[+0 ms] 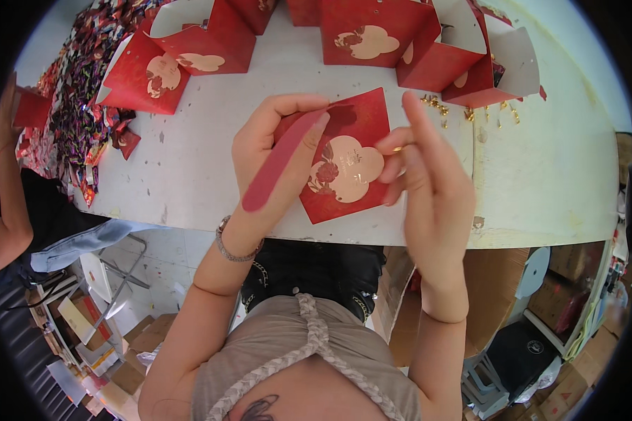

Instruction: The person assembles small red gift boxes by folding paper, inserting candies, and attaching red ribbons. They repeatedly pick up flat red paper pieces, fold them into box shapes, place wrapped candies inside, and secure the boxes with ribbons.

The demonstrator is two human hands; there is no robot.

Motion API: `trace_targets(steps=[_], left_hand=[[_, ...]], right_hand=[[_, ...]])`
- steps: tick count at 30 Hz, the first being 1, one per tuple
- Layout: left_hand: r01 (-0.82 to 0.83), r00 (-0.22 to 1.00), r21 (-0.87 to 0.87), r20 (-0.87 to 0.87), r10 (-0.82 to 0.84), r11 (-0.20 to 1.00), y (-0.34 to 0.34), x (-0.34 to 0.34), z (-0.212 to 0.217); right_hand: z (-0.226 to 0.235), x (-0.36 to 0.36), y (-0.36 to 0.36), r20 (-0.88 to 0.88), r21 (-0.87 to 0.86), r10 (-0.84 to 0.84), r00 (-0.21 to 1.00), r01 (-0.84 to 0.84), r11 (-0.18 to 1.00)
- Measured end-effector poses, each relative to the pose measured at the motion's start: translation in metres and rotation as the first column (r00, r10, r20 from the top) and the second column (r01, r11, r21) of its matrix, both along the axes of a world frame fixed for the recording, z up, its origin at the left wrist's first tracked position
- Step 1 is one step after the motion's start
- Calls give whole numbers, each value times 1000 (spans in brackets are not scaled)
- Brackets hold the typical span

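Observation:
A red gift box (372, 119) with a cream flower-shaped label (347, 168) lies flat over the table in front of me. My left hand (281, 151) is closed on its far left part. A red ribbon strap (277, 175) crosses this hand, one end at the thumb tip. Beside the box's right edge is my right hand (432, 179), blurred, one finger stretched away and the others bent toward the label. A tiny gold glint shows between those fingers; whether it is a ring or a held fastener is unclear.
Open red gift boxes (214, 52) line the far side, with more (446, 63) at far right. Small gold fasteners (470, 114) lie near these. Wrapped sweets (77, 91) are heaped at left, where another person's hand (5, 116) holds a red box. Cardboard (495, 295) stands below the table.

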State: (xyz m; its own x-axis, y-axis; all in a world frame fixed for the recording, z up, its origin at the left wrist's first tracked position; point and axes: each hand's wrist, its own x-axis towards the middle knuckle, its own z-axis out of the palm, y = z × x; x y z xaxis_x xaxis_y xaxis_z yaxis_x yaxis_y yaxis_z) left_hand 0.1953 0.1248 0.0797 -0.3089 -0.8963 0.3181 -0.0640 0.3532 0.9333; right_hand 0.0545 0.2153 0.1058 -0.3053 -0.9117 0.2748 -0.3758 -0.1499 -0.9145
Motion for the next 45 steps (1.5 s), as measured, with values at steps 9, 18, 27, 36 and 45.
trace_targets(steps=[9, 18, 27, 36, 45], left_hand=[[71, 997, -143, -29, -75, 987, 8, 2, -5], [198, 978, -52, -60, -201, 979, 12, 6, -2], [196, 980, -398, 109, -166, 896, 10, 10, -3], [243, 958, -457, -25, -285, 856, 16, 14, -19], [318, 935, -462, 12, -353, 828, 26, 20, -20]], right_hand=[[-35, 6, -16, -359, -540, -182, 916, -44, 841], [-34, 14, -17, -400, -430, -317, 860, 129, 893], [-27, 14, -1, -394, -306, -276, 877, 158, 939], [-12, 13, 19, -442, -203, -178, 879, 96, 974], [-41, 13, 31, -423, -461, -252, 870, 33, 887]])
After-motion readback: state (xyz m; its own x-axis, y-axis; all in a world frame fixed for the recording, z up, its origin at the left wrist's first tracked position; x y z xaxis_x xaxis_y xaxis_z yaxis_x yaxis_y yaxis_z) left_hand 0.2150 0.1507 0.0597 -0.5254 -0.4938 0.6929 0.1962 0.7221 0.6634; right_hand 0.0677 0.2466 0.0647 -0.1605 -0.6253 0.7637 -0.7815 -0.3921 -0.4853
